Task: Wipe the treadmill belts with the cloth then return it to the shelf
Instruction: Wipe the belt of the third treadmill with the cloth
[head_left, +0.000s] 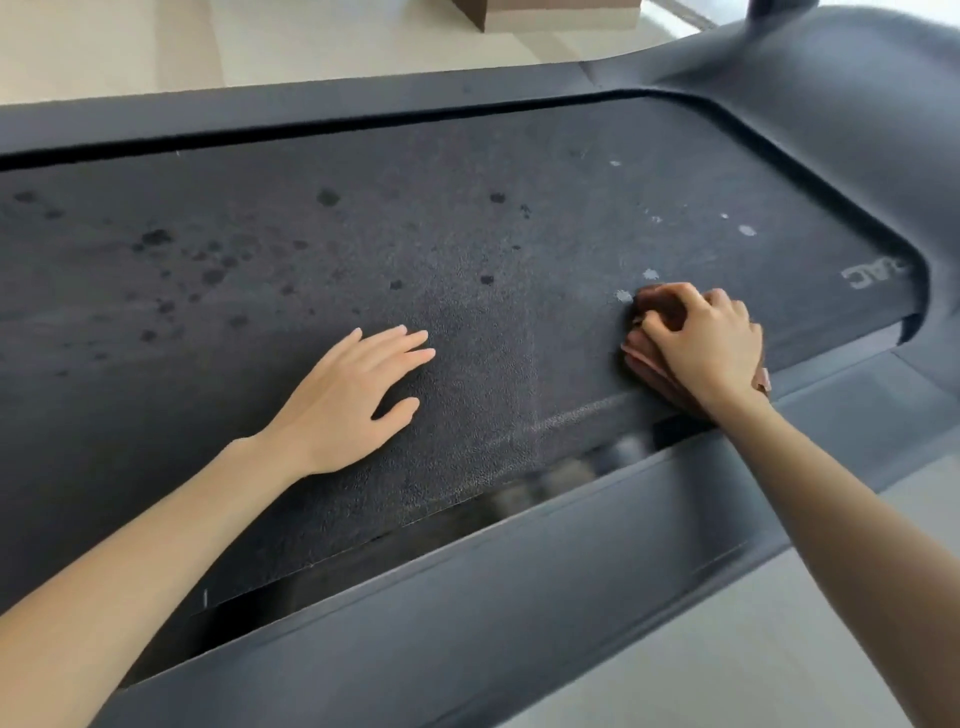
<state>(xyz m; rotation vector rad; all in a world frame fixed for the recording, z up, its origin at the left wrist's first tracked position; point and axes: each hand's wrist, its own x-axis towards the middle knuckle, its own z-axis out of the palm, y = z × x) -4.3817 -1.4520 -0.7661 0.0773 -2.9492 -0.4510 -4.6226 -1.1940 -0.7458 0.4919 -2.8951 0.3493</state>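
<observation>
Black textured belt fills head view, dark spots to the L of both hands, pale specks just beyond R hand. L hand: flat on belt, palm down, fingers spread wide, holding nothing. R hand: fingers curled, gripping brown cloth, pressing it onto belt near the belt's near edge. Cloth bunched under R palm, part shows past fingertips and by the wrist. Hands well apart. Grey side rail runs under both forearms.
</observation>
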